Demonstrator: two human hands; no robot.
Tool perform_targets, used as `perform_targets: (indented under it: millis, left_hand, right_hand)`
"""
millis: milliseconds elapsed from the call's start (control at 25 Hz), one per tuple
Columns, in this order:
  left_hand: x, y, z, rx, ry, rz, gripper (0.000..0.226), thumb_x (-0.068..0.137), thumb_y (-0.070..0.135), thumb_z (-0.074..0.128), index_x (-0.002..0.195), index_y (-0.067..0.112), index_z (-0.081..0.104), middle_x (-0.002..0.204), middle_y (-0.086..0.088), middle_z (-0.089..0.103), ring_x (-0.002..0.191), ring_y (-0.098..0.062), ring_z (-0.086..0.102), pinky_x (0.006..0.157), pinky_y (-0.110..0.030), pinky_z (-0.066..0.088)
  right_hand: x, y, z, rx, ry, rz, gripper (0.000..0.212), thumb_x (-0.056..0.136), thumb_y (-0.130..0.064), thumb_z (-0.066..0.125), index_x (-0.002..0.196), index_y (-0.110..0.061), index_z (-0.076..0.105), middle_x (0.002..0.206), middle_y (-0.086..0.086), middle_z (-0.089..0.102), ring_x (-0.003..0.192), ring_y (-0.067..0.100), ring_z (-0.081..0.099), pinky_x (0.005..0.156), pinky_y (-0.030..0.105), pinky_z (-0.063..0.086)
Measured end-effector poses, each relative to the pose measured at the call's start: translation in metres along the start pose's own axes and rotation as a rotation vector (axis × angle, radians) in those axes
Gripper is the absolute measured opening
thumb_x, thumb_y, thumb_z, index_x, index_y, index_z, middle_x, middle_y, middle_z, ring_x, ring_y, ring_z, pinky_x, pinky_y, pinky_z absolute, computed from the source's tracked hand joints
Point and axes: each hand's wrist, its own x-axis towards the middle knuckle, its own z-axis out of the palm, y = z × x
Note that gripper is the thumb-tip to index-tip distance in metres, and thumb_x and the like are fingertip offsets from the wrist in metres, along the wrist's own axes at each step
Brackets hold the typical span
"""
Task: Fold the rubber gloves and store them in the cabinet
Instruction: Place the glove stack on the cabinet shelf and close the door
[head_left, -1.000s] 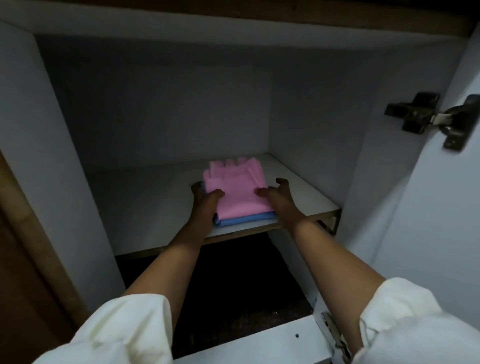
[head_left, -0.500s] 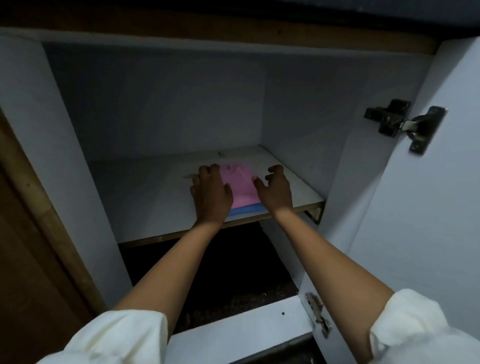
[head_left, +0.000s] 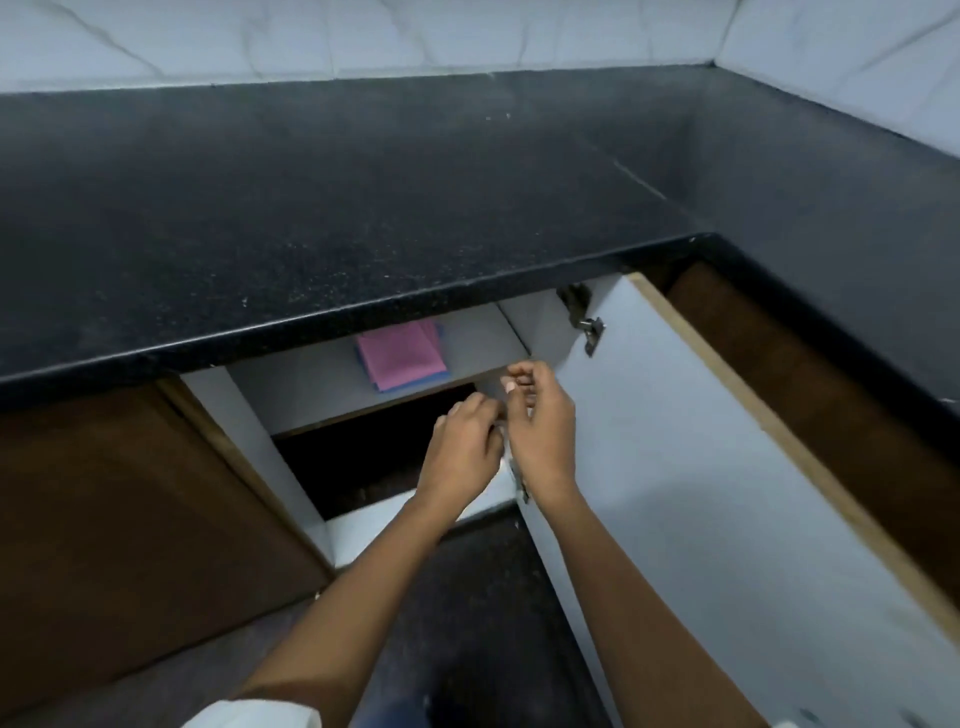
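Observation:
The folded pink rubber glove (head_left: 402, 354) lies on top of a folded blue one (head_left: 415, 383) on the white cabinet shelf (head_left: 322, 395), half under the counter's edge. Both my hands are outside the cabinet, in front of the shelf and apart from the gloves. My left hand (head_left: 462, 447) is loosely curled and holds nothing. Just to its right, my right hand (head_left: 540, 421) has its fingers bent and also holds nothing. The two hands are close together, nearly touching.
A black speckled countertop (head_left: 337, 208) spans the view above the cabinet, with white tiled wall behind. The white cabinet door (head_left: 701, 457) stands swung out to the right on its hinge (head_left: 589, 327). A brown wooden door (head_left: 104, 509) is at the left. Dark floor lies below.
My hands have let go of the gloves and pulled back out of the cabinet. My view has risen from inside the cabinet to above the countertop. The gloves stay on the shelf.

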Motion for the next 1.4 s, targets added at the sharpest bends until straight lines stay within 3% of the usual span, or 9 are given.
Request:
perform_targets:
  millis: [200,360,440,560,920,1040,1160,1280,1400]
  left_hand:
    - [-0.072,0.114,-0.041,-0.137,-0.163,-0.048,0.018,0.088,0.006,0.052,0.101,0.005,0.063,0.106,-0.012,0.064,0.099,-0.027,0.059,0.089,-0.039,0.047]
    - [-0.113,0.164,-0.048,-0.138,-0.319,0.003,0.018,0.088,0.007,0.051,0.102,0.006,0.063,0.106,-0.01,0.064,0.096,-0.023,0.059,0.08,-0.025,0.041]
    - [-0.124,0.176,-0.05,-0.138,-0.343,0.001,0.017,0.089,0.008,0.051,0.102,0.007,0.062,0.105,-0.009,0.064,0.091,-0.018,0.057,0.074,-0.019,0.036]
    - [-0.132,0.184,-0.057,-0.121,-0.35,-0.011,0.016,0.089,0.008,0.052,0.101,0.006,0.062,0.105,-0.01,0.064,0.084,-0.013,0.051,0.073,-0.021,0.036]
    - [-0.152,0.163,-0.07,-0.114,-0.336,-0.18,0.029,0.094,0.029,0.048,0.109,0.007,0.06,0.111,-0.014,0.065,0.101,-0.027,0.059,0.078,-0.029,0.041]
    - [-0.155,0.152,-0.077,-0.117,-0.365,-0.268,0.041,0.093,0.037,0.049,0.12,0.007,0.055,0.118,-0.016,0.064,0.109,-0.03,0.059,0.088,-0.035,0.045]
    - [-0.156,0.12,-0.102,0.032,-0.285,-0.315,0.038,0.087,0.027,0.057,0.121,0.011,0.052,0.12,-0.015,0.062,0.111,-0.032,0.058,0.091,-0.04,0.048]
    - [-0.151,0.076,-0.139,0.145,-0.226,-0.335,0.04,0.084,0.014,0.058,0.123,0.01,0.052,0.12,-0.015,0.061,0.11,-0.032,0.058,0.091,-0.042,0.049]
    - [-0.141,0.033,-0.174,0.264,-0.216,-0.275,0.038,0.082,0.008,0.059,0.119,0.008,0.052,0.117,-0.013,0.055,0.107,-0.032,0.057,0.085,-0.042,0.048]
  right_hand:
    - [-0.069,-0.065,-0.135,-0.402,0.132,-0.129,0.026,0.086,-0.005,0.054,0.112,-0.006,0.057,0.115,0.012,0.061,0.107,0.025,0.055,0.087,0.029,0.044]
    - [-0.108,-0.054,-0.226,-0.885,0.163,0.329,0.048,0.086,-0.02,0.062,0.129,-0.007,0.044,0.136,0.016,0.049,0.127,0.03,0.045,0.108,0.046,0.034]
    - [-0.121,-0.045,-0.252,-0.867,0.033,0.55,0.038,0.091,-0.019,0.055,0.125,-0.005,0.044,0.13,0.017,0.053,0.122,0.032,0.049,0.106,0.047,0.034]
    - [-0.132,-0.043,-0.262,-0.821,-0.068,0.556,0.024,0.091,-0.008,0.049,0.115,-0.003,0.049,0.12,0.017,0.059,0.11,0.032,0.056,0.095,0.045,0.042]
    - [-0.173,-0.083,-0.196,-0.645,-0.249,0.453,0.032,0.087,-0.027,0.058,0.111,-0.008,0.05,0.106,0.011,0.066,0.092,0.025,0.066,0.068,0.031,0.051]
    - [-0.183,-0.09,-0.156,-0.363,-0.384,0.449,0.034,0.084,-0.026,0.058,0.113,-0.009,0.054,0.108,0.013,0.068,0.1,0.03,0.066,0.085,0.039,0.053]
    - [-0.193,-0.094,-0.112,-0.105,-0.608,0.434,0.027,0.091,-0.018,0.051,0.115,-0.008,0.058,0.108,0.015,0.068,0.099,0.021,0.063,0.086,0.031,0.049]
    - [-0.193,-0.103,-0.055,-0.133,-0.806,0.36,0.029,0.092,-0.02,0.051,0.116,-0.004,0.057,0.116,0.017,0.064,0.112,0.029,0.058,0.096,0.04,0.046]
    - [-0.175,-0.125,0.0,-0.142,-0.846,0.343,0.04,0.09,-0.018,0.054,0.129,-0.008,0.05,0.133,0.015,0.055,0.126,0.029,0.049,0.103,0.036,0.04]
